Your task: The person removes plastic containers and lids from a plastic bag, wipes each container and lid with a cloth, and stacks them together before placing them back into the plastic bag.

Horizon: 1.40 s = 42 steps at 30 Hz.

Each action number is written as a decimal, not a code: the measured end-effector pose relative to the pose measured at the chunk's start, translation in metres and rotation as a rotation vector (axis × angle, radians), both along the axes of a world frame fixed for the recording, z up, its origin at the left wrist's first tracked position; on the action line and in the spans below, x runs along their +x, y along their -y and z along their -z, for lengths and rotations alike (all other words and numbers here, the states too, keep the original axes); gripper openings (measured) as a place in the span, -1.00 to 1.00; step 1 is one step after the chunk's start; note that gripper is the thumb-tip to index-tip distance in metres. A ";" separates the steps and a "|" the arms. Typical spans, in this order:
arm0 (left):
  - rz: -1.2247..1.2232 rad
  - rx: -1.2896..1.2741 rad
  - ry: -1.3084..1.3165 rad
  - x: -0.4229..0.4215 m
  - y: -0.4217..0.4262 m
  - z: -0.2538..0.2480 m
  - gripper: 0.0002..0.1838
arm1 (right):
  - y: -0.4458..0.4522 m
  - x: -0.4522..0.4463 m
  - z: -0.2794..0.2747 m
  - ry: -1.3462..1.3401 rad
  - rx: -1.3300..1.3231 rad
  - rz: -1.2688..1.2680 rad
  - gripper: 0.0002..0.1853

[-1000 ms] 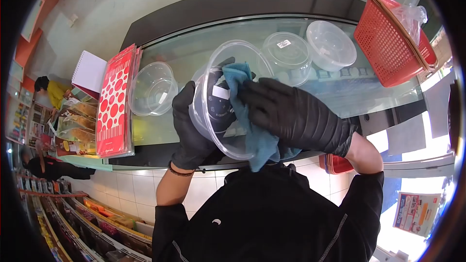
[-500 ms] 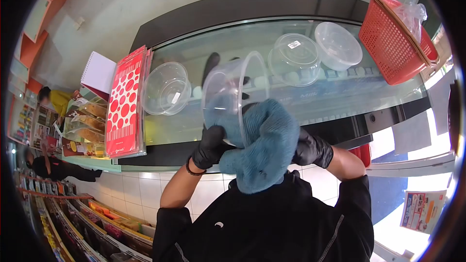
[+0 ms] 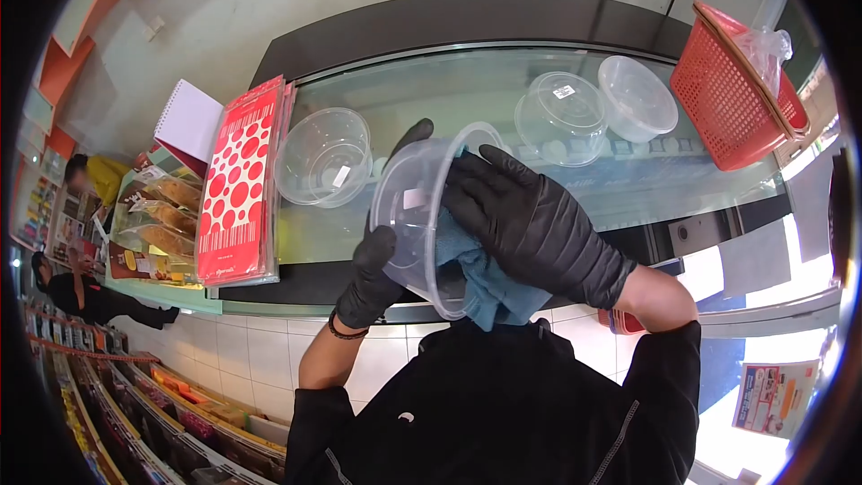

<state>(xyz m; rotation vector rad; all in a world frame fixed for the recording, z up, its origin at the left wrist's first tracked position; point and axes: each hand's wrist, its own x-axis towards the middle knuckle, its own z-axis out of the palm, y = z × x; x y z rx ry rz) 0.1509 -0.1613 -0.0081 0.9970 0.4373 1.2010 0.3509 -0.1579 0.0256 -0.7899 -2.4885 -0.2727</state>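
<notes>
1. Clear plastic bowl (image 3: 395, 207), head view: tipped on its side, mouth toward the right, held over the near side of the glass counter (image 3: 485, 81); pale label on its wall.
2. Left hand (image 3: 366, 292), black-gloved: spread around the outside of the bowl, thumb on the near wall, other fingers partly hidden behind it; dark bracelet (image 3: 346, 330) at the wrist.
3. Right hand (image 3: 543, 233), black-gloved: fingers closed over a blue cloth (image 3: 494, 283) at the bowl's mouth, covering part of the rim. How firmly it grips, cannot tell.
4. Second clear bowl (image 3: 310, 144): on the glass, just left of the held one; white label.
5. Labelled clear container (image 3: 548, 130): beyond the right hand, printed label uppermost.
6. Translucent bowl (image 3: 636, 99): just beside item 5, to its right.
7. Red basket (image 3: 723, 94): right end of the counter, plastic bag (image 3: 768, 54) inside.
8. Red dotted packets (image 3: 238, 184): left end, close beside item 4; white spiral notepad (image 3: 190, 115) and bagged brown food (image 3: 169, 216) next to them.
9. Lower left, beyond the counter: person in black (image 3: 85, 296), person in yellow (image 3: 106, 178), stocked shelves (image 3: 171, 418).
10. Obstruction: right hand and cloth block much of the bowl's interior.
</notes>
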 end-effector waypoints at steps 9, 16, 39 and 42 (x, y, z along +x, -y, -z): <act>0.022 0.232 -0.192 0.010 -0.012 -0.020 0.18 | 0.006 0.011 -0.010 -0.090 -0.755 -0.339 -0.36; -0.358 0.417 -0.317 0.007 -0.030 -0.021 0.15 | 0.005 0.056 0.029 -1.366 -1.238 -0.532 -0.28; -0.616 0.579 -0.585 0.004 -0.041 -0.018 -0.14 | -0.005 0.039 0.049 -1.226 -1.280 -0.274 -0.53; -0.318 0.269 -0.391 -0.002 -0.045 -0.026 -0.31 | 0.000 0.040 0.037 -1.245 -1.353 -0.352 -0.50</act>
